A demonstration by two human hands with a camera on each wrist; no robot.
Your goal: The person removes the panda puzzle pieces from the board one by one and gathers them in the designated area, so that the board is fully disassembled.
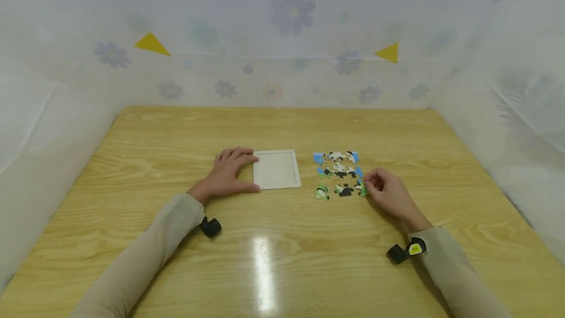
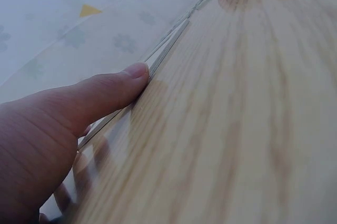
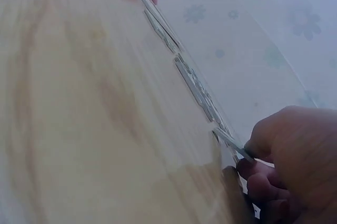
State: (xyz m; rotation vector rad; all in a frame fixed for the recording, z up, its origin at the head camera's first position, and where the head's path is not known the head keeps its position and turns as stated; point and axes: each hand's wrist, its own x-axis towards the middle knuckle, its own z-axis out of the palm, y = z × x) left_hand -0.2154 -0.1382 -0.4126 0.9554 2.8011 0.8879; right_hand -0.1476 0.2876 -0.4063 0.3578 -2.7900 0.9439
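A white square puzzle tray point(image 1: 277, 188) with a raised rim lies on the table. My left hand point(image 1: 229, 173) rests beside it, thumb and fingers spread and touching its left edge near the two corners. To its right, several puzzle pieces point(image 1: 344, 190) in blue, green, black and white lie in three loose rows. With thumb and fingertips my right hand point(image 1: 388, 193) pinches the green puzzle piece point(image 1: 362, 189) at the lower right of these rows. In the right wrist view that piece point(image 3: 234, 145) is tilted, its near edge raised between thumb and finger.
The wood-grain table point(image 1: 282, 225) reaches back to a white flowered curtain point(image 1: 282, 77), with more sheeting along both sides. Two yellow triangles point(image 1: 152, 44) mark the back curtain. A black wrist camera point(image 1: 211, 227) sits on the left cuff, another camera point(image 1: 398, 253) on the right.
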